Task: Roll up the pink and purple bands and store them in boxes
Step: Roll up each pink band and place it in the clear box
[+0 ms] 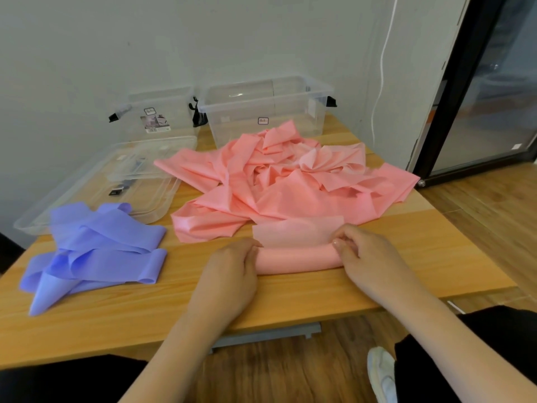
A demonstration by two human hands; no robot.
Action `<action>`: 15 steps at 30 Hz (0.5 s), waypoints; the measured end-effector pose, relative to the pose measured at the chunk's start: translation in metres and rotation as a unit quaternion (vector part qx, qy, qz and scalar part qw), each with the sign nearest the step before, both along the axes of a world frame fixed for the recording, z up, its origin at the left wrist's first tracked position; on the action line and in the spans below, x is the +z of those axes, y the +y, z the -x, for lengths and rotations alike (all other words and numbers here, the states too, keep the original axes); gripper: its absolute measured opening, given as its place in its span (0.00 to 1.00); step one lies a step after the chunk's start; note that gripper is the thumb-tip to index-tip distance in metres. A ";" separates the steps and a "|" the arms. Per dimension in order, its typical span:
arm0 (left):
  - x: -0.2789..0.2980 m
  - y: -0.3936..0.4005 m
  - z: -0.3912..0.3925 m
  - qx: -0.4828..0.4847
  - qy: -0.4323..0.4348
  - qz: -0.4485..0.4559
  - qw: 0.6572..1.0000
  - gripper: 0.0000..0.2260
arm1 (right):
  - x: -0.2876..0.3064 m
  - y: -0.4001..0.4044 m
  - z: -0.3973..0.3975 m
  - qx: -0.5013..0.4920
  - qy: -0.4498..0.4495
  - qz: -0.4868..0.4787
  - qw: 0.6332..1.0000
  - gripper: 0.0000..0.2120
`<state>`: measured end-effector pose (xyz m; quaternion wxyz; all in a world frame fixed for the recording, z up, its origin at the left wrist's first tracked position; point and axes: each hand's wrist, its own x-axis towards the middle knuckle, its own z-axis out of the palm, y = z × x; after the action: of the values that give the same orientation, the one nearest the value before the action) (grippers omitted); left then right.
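Pink band is heaped at centre frame on the table, its near end wound into a roll. Each roll end is gripped by curled fingers: left hand, right hand. Purple band lies loose at left. Two clear boxes stand behind.

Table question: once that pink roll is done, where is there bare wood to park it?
Bare table lies right of the right hand, and along the near edge below the purple band. The middle is crowded by the loose pink band; the back by boxes.
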<state>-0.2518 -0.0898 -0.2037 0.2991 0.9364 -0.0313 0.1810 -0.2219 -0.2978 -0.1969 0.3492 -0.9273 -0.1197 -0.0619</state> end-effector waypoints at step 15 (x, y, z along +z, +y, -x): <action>0.004 0.004 -0.004 -0.044 -0.005 -0.033 0.998 0.06 | 0.000 -0.002 -0.002 0.096 -0.094 0.039 0.990 0.09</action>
<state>-0.2475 -0.0862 -0.2000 0.2750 0.9427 -0.0797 0.1711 -0.2201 -0.2994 -0.1966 0.3039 -0.9147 -0.2425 -0.1102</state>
